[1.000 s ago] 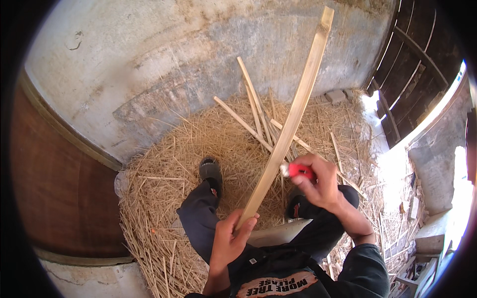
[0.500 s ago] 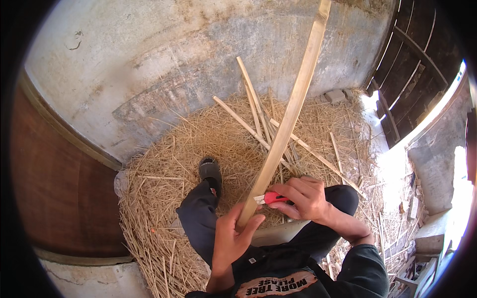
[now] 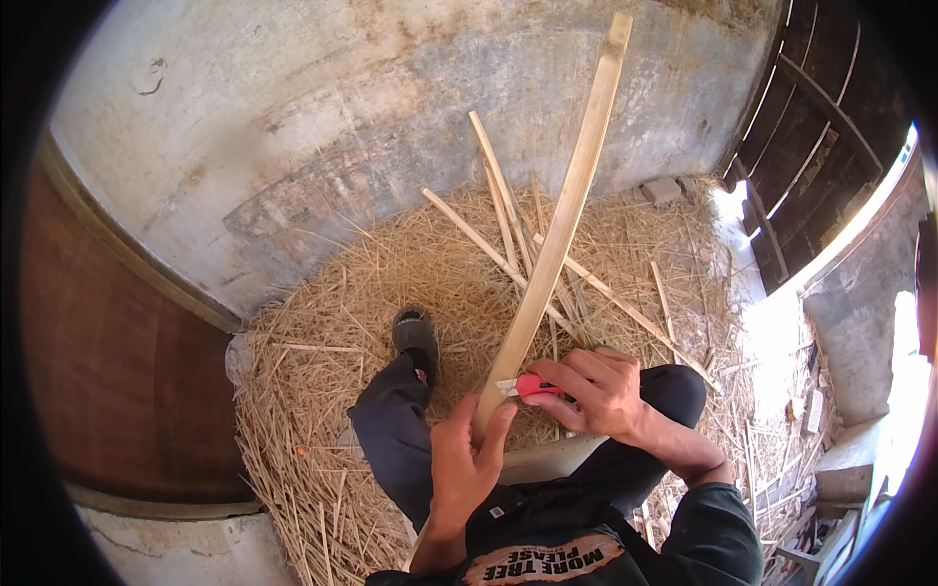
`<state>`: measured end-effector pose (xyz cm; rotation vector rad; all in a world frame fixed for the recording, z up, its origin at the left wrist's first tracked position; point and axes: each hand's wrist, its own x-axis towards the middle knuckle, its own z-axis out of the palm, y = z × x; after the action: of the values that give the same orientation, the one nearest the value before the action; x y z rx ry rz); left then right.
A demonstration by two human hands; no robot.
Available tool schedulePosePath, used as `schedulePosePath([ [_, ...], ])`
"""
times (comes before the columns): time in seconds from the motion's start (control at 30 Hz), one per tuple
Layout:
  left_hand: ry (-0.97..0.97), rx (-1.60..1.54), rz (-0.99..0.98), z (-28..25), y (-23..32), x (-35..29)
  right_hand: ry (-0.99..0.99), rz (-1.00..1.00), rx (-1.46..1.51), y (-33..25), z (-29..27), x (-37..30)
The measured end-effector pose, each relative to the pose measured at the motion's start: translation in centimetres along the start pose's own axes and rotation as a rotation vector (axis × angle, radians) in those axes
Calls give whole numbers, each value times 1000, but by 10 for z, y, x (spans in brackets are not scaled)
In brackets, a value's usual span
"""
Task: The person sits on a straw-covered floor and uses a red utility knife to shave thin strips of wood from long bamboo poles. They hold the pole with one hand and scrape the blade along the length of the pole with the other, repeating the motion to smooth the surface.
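A long, pale bamboo strip [image 3: 555, 249] rises at a slant from my lap toward the wall. My left hand [image 3: 467, 459] is closed round its lower end, the thumb along one side. In my right hand [image 3: 598, 391] is a red utility knife [image 3: 537, 385], gripped in bent fingers. Its short blade lies against the strip's right edge, just above my left hand. Part of the knife handle is hidden by my right fingers.
Several narrower bamboo strips [image 3: 503, 210] lie crossed on the straw-like shavings [image 3: 322, 430] beyond my knees. A stained wall [image 3: 322, 127] stands ahead, a brown panel [image 3: 127, 361] at left, and dark wooden boards [image 3: 811, 127] at right. My shoe [image 3: 414, 332] rests among the shavings.
The bamboo strip's upper end has come down and slightly left, so its tip now shows. My left hand has shifted a little to the right; my right hand and the knife have barely moved.
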<state>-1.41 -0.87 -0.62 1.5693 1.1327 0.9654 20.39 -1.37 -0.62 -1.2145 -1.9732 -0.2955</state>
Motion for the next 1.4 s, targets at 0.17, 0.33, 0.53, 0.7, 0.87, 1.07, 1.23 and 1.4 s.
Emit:
schedulePosePath([
  [0.17,-11,52,-8,-4,-8,0,10,-5,-32,0,2,-2],
  [0.33,1,64,4,-4,-10,-4,15,-19,-53,2,2,-3],
  [0.53,-8,49,-19,-6,-14,-11,41,-28,-29,-1,3,-3],
  [0.7,-29,103,-39,-9,-13,-16,50,41,-55,11,-5,1],
  [0.87,-38,97,-65,-8,-17,-24,61,49,-71,19,-7,0],
  [1.07,-65,93,-116,-10,-23,-31,33,109,-85,25,-13,2],
  [1.23,-89,110,-134,-10,-26,-40,107,199,-43,47,-14,4],
  [1.4,-111,142,-147,-14,-33,-45,48,209,-55,52,-20,7],
])
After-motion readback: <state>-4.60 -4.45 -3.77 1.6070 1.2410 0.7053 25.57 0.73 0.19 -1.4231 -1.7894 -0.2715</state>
